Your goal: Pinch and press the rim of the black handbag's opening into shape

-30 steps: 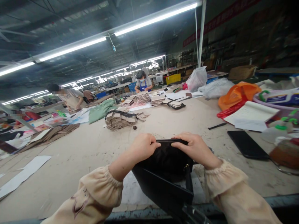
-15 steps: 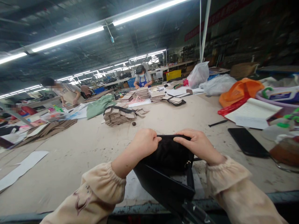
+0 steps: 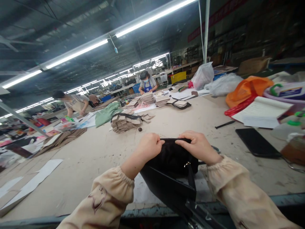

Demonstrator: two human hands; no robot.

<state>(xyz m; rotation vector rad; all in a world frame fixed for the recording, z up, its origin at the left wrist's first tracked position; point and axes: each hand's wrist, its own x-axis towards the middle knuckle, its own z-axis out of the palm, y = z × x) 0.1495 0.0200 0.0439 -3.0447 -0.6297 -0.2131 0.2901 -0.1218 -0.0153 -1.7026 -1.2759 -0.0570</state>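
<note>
A black handbag (image 3: 166, 181) rests tilted at the table's front edge, its mouth spread so the dark lining shows. My left hand (image 3: 150, 146) pinches the bag's far rim between thumb and fingers. A short way to the right, my right hand (image 3: 196, 146) grips the same rim, thumb on the inner side. Gold-coloured hardware (image 3: 187, 164) shows at the bag's right end, beside a strap. White paper (image 3: 149, 190) lies under the bag. The bag's far outer face is hidden.
Stacked brown pieces (image 3: 126, 122) lie ahead on the table (image 3: 95, 171). To the right are a black phone (image 3: 257, 143), an open notebook (image 3: 264, 111) and an orange bag (image 3: 247, 90). Green cloth (image 3: 107, 113) lies left. Co-workers (image 3: 148, 83) work farther back.
The camera view has turned slightly, so the surroundings sit shifted. Both hands keep their hold on the bag's rim, and the right hand appears slightly closer to the left.
</note>
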